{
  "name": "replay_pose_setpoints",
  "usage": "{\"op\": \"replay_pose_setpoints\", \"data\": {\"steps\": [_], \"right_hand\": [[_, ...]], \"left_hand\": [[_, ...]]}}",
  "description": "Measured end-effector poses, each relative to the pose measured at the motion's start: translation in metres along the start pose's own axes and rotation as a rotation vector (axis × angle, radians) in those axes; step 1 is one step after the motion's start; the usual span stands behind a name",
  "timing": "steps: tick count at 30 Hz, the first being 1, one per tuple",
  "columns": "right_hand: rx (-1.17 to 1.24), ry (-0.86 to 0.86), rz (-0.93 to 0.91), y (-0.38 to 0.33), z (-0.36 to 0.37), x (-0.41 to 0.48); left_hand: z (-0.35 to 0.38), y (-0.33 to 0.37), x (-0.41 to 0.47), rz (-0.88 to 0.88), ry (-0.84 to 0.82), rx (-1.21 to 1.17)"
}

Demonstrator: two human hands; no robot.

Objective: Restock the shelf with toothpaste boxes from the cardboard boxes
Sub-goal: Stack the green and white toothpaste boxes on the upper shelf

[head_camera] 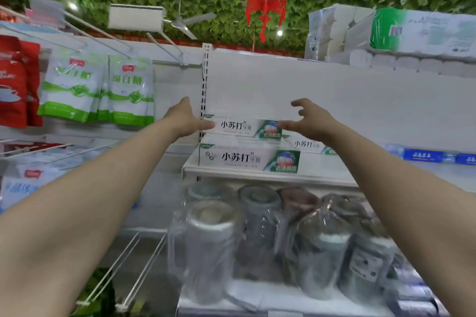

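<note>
Both hands reach up to the shelf (334, 167), where the top box (244, 127) of toothpaste lies flat on a second box (247, 158) at the shelf's left end. The left hand (184, 121) is spread wide with its thumb against the top box's left end. The right hand (307, 122), fingers apart and loosely curled, touches its right end with the thumb; neither hand wraps round it.

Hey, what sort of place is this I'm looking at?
Most likely a small shop aisle: toothpaste boxes stacked on a white shelf, bagged goods hanging from hooks, and wrapped toilet paper packs up top.
</note>
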State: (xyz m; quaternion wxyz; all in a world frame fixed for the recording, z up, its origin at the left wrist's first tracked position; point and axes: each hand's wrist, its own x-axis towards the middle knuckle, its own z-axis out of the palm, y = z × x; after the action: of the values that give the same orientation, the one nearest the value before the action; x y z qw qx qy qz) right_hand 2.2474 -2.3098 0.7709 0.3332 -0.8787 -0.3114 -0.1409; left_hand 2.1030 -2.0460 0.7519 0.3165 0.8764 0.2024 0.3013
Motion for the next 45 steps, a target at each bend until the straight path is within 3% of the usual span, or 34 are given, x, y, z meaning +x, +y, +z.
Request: {"op": "replay_pose_setpoints", "data": {"steps": [9,21,31,45], "right_hand": [[-0.257,-0.115,-0.091,-0.045,0.018,-0.104],[-0.302,-0.374,-0.069,-0.039,0.118,-0.212],[-0.299,-0.649,0.007,0.014,0.227,-0.26],[-0.195,-1.191,0.155,0.135,0.427,-0.366]], "left_hand": [[-0.016,-0.015,-0.11,0.044,-0.063,0.018],[0.034,-0.09,-0.215,-0.003,-0.287,0.121],[0.106,-0.202,-0.269,-0.26,-0.5,0.259],[0.224,-0.384,-0.409,-0.744,-0.803,0.047]]}}
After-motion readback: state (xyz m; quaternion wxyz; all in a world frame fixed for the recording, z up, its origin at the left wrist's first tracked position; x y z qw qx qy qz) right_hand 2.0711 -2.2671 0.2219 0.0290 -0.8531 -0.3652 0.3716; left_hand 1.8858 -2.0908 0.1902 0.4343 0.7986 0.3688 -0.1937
